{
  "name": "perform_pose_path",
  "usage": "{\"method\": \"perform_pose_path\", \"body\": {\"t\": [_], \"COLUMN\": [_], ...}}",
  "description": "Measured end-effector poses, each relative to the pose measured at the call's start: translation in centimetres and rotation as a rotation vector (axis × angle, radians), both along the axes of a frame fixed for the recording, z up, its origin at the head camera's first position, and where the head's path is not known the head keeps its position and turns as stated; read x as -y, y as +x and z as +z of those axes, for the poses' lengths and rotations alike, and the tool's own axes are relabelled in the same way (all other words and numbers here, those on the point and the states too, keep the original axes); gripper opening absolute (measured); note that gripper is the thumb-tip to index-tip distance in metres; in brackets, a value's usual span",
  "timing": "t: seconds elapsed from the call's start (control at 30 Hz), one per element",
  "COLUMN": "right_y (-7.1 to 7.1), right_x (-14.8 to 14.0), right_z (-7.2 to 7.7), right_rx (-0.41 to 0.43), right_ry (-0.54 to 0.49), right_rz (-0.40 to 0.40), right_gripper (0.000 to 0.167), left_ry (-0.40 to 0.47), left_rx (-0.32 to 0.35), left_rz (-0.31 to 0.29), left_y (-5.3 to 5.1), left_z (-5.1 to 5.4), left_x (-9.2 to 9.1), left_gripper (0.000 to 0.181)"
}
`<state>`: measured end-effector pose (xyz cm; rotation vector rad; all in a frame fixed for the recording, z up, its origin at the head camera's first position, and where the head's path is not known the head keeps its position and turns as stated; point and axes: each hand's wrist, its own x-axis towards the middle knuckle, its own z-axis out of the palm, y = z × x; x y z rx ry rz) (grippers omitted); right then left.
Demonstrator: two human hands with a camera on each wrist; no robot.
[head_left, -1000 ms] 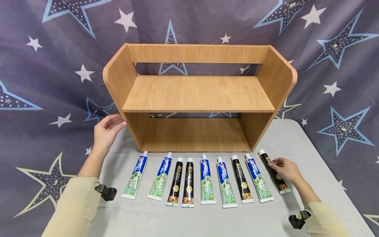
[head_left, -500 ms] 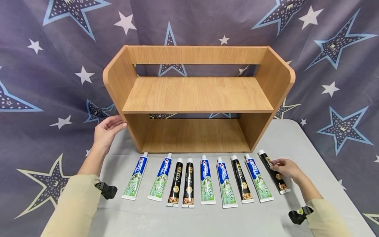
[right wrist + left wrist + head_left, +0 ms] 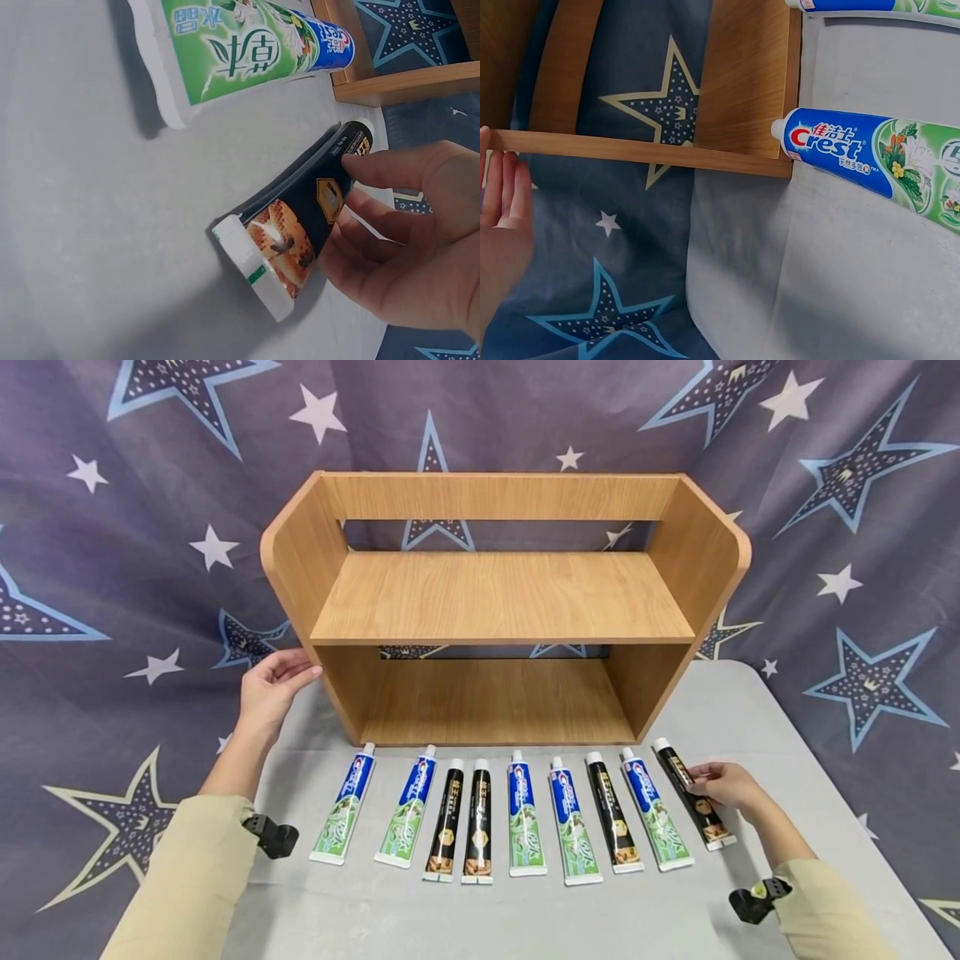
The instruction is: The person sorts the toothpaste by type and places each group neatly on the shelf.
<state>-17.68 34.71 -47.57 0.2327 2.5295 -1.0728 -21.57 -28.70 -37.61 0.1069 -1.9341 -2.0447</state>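
Observation:
A two-tier wooden shelf (image 3: 502,602) stands at the back of the table. My left hand (image 3: 272,689) touches its left side panel; in the left wrist view the fingers (image 3: 508,187) meet the outer face, with the thumb at the front edge. My right hand (image 3: 727,787) pinches a black toothpaste tube (image 3: 686,785), the rightmost in the row. In the right wrist view, the thumb lies on the tube near its white cap and the fingers sit along its side, partly hidden. Beside it lies a blue and green Crest toothpaste tube (image 3: 656,814).
More toothpaste tubes lie in a row before the shelf, caps toward it: several blue and green ones, such as the leftmost tube (image 3: 342,806), and several black ones, such as a middle tube (image 3: 477,822). A grey cloth (image 3: 360,910) covers the table. A star-patterned curtain (image 3: 150,585) hangs behind.

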Motion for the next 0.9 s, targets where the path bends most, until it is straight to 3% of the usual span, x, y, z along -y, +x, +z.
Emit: {"method": "perform_pose_path", "body": {"t": [0.53,0.9], "right_y": [-0.15,0.16], "right_x": [0.94,1.00], "right_z": [0.01,-0.40], "right_rx": [0.010,0.004], "right_ry": [0.063,0.098], "right_rz": [-0.014,-0.039], "right_gripper": [0.050,0.041], "left_ry": [-0.025,-0.056], "left_rx": [-0.008,0.053], "left_rz": [0.012,0.031], "left_y": [0.15,-0.07], "left_z": [0.80,0.37], "left_x": [-0.25,-0.33], "left_gripper": [0.028,0.027]}}
